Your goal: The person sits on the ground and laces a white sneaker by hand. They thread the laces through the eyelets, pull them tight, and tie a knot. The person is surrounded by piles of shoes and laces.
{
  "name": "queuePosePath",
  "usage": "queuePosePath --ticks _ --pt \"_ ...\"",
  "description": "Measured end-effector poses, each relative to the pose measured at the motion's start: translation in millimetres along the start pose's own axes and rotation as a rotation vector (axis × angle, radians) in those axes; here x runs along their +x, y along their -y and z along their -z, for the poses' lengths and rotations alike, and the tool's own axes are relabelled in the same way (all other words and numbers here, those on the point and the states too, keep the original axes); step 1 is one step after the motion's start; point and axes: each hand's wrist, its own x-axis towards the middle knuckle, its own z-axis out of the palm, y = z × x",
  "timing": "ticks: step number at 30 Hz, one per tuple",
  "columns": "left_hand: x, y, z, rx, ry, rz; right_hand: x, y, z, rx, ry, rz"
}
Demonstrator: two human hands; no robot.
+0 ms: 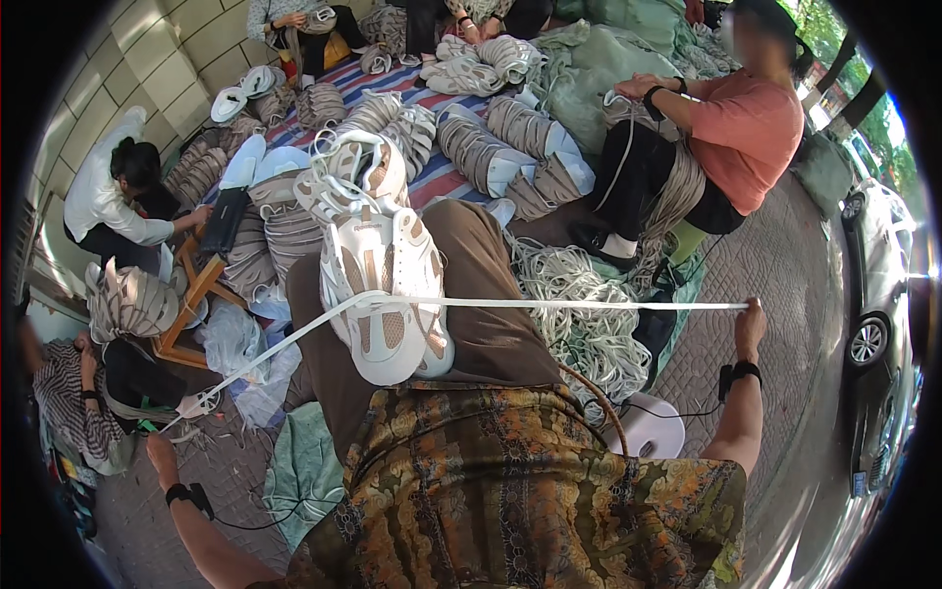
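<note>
Across the lap, head view: a bundle of white-and-tan shoe uppers [378,255] is resting on brown trousers [481,294], one rounded end facing the wearer's patterned top [530,481].
White lace [569,303]: it is passing around the bundle, stretching taut toward both hands; on top it is crossing itself or forming a knot, though which of the two is hard to tell at this size.
Left hand [160,456]: it is pinching one end of the lace, low on the left and well apart from the bundle.
Right hand [751,329]: its fingers are curling closed on the other end, far out to the right.
Right of the knees: a heap of pale laces [599,363] is spreading over the ground, and a white stool [662,432] is standing near it.
Left of the knees: a wooden frame [201,304], a clear plastic bag [235,339] and a green cloth [304,461] are lying close by.
Beyond the knees: more tied uppers [481,152] are covering much of a striped sheet [442,182].
Co-workers: a person in a coral shirt [746,147] is sitting on the right; a person in white [113,196] is bending forward on the left.
Roadside: a car [873,285] is standing at the right edge.
</note>
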Motion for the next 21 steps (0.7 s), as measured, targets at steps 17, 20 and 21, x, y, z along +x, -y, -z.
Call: queuePosePath --ticks 17,20,21 --pt "-99.2 84.5 -46.1 -0.245 0.055 0.39 23.9 21.1 5.2 0.905 -0.079 -0.23" --pt "-61.6 98.5 -13.9 -0.213 0.118 0.396 -11.2 88.8 -14.3 1.152 0.141 -0.104" --pt "-58.4 92.8 -20.1 -0.219 0.198 0.418 -14.1 116.5 -15.9 1.229 0.196 -0.013"
